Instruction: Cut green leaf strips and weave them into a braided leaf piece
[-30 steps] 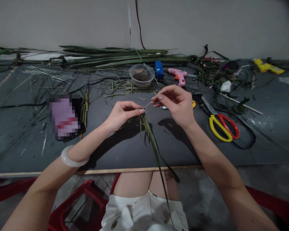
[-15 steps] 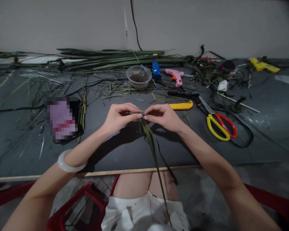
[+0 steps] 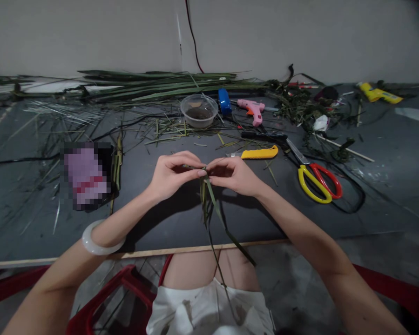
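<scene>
Long green leaf strips (image 3: 216,207) hang from between my hands, over the table's front edge and down in front of the white shorts. My left hand (image 3: 176,174), with a white bangle on its forearm, pinches their top end between thumb and fingers. Right beside it, my right hand (image 3: 233,174) pinches the same end, its fingertips nearly touching the left ones. What the fingertips cover is too small to make out. Just behind my right hand lies a yellow-handled cutter (image 3: 260,152).
Scissors (image 3: 316,181) with yellow and red handles lie at the right. Behind are a clear bowl (image 3: 199,111), blue tape (image 3: 225,102), a pink glue gun (image 3: 252,109) and piled leaves (image 3: 153,86). A blurred-out phone-like item (image 3: 87,177) is at the left.
The hanging strips have swung and spread differently, with the long thin one now further left. My hands have shifted slightly down in the view, and more of the cutter's blade end shows.
</scene>
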A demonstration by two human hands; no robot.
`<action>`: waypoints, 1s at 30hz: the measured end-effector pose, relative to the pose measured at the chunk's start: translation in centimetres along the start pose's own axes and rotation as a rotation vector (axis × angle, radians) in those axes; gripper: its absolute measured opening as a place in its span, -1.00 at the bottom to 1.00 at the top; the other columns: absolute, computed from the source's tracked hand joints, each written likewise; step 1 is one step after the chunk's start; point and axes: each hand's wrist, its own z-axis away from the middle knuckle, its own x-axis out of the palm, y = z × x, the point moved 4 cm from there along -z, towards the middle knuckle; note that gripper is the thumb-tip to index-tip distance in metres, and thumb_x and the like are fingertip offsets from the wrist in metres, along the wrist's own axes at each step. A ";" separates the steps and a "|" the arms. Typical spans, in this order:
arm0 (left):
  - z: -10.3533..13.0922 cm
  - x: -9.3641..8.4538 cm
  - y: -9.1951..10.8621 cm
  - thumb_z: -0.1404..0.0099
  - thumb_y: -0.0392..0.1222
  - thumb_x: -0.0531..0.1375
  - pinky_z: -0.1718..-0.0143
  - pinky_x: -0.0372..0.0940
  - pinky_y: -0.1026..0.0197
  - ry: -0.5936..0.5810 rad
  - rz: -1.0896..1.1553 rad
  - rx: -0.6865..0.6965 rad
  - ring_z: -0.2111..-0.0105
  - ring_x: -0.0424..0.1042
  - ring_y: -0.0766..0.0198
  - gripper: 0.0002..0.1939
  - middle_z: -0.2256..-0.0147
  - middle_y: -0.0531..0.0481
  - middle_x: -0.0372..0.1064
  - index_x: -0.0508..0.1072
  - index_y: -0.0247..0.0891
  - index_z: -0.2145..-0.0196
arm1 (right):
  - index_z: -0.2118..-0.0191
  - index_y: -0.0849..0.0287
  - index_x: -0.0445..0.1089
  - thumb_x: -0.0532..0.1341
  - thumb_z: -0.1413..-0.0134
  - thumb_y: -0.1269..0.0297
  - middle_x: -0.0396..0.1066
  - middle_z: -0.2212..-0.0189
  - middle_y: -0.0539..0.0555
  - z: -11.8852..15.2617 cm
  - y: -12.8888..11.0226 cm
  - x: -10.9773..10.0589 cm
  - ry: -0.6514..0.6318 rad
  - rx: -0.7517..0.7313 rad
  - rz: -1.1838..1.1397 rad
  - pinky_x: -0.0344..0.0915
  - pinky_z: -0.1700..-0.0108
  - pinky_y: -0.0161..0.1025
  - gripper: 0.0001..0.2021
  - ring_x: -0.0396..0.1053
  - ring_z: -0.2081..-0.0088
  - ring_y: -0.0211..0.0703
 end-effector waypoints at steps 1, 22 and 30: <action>0.1 0.0 0.2 0.01 -0.20 0.37 0.45 0.27 0.33 0.010 -0.027 0.034 0.47 0.39 0.36 -0.92 0.48 -0.02 0.46 0.57 -0.21 0.50 | 0.38 0.25 0.43 0.27 0.13 0.36 0.45 0.49 -0.01 0.1 -0.1 0.0 0.017 -0.015 0.028 0.34 0.37 -0.38 -0.88 0.38 0.46 -0.34; 1.0 0.5 -1.1 0.07 -0.11 0.40 0.46 0.31 0.31 -0.013 0.199 -0.117 0.49 0.39 0.36 -0.84 0.48 -0.03 0.44 0.57 -0.20 0.51 | 0.31 0.24 0.42 0.28 0.10 0.39 0.46 0.47 -0.02 0.3 -1.3 -0.6 -0.289 0.114 -0.164 0.39 0.35 -0.36 -0.86 0.43 0.44 -0.32; 1.0 0.2 -0.1 0.04 -0.15 0.39 0.46 0.31 0.33 0.006 0.110 -0.036 0.48 0.40 0.36 -0.88 0.48 -0.02 0.45 0.57 -0.19 0.50 | 0.31 0.21 0.45 0.20 0.00 0.40 0.48 0.39 0.05 1.0 -4.2 -0.6 -0.106 -0.178 0.382 0.36 0.34 -0.33 -0.90 0.40 0.39 -0.28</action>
